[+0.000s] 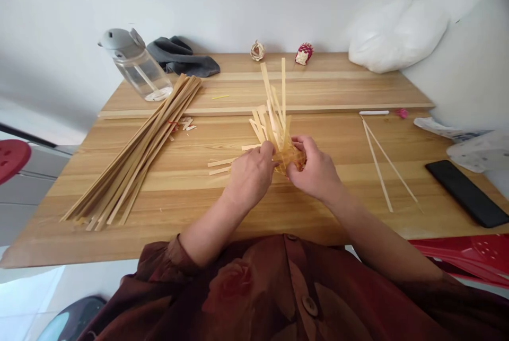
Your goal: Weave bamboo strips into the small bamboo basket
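Between my two hands, over the middle of the table, is a partly woven piece of pale flat strips, which look like bamboo. Loose strip ends fan out from it upward and to the left. My left hand grips its left side, thumb and fingers pinched near the strips. Around the right side of the weave my right hand is closed, fingers behind and thumb in front. The hands hide much of the woven part.
A bundle of long strips lies at left, near a clear bottle and a dark cloth. A small woven ball and a red-and-cream woven piece sit at the back. Rightward are two thin strips, a white pen-like stick and a black phone.
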Demonstrator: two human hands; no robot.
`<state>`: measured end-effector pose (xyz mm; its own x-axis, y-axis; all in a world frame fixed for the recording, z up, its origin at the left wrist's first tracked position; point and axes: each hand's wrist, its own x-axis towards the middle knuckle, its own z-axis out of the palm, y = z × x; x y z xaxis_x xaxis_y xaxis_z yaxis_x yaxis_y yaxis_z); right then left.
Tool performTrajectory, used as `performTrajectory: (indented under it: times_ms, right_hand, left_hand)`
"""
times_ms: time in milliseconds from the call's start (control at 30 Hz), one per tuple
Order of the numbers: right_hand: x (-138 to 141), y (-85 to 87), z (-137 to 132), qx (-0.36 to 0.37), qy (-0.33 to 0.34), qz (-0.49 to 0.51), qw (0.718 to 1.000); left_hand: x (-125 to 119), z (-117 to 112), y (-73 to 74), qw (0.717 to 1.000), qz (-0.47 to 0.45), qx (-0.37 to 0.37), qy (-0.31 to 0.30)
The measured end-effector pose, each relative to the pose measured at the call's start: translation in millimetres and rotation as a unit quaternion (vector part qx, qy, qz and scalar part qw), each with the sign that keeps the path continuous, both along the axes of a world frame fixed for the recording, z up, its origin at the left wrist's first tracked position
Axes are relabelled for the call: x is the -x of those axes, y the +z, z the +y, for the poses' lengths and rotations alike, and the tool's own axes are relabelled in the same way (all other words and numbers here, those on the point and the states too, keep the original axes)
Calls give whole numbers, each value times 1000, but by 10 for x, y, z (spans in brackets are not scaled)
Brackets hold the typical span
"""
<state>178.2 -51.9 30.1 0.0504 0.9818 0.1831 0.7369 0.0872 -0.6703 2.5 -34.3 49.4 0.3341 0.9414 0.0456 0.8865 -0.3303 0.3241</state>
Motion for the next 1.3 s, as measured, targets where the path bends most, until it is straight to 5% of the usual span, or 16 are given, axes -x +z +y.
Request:
performTrajectory:
  times_ms: [500, 667, 867, 1033, 1300]
  right_hand:
    - [8, 21, 101, 35, -33, -32, 998]
    - [-119, -101, 57, 101, -31, 67, 992]
    - [-132, -80, 38, 74, 34, 165, 983]
    - [-150, -143, -8, 83, 102, 154, 979]
    - [16, -293, -42, 44, 23, 146, 988]
  left_hand:
    - [105, 52, 7, 1000, 10, 5, -24]
    - [142, 73, 10, 1000, 21, -3, -7]
    - [178, 108, -7, 999, 0, -12, -33]
    - [204, 101, 17, 992, 45, -87, -80]
    - [124, 43, -108, 982, -7, -189, -25]
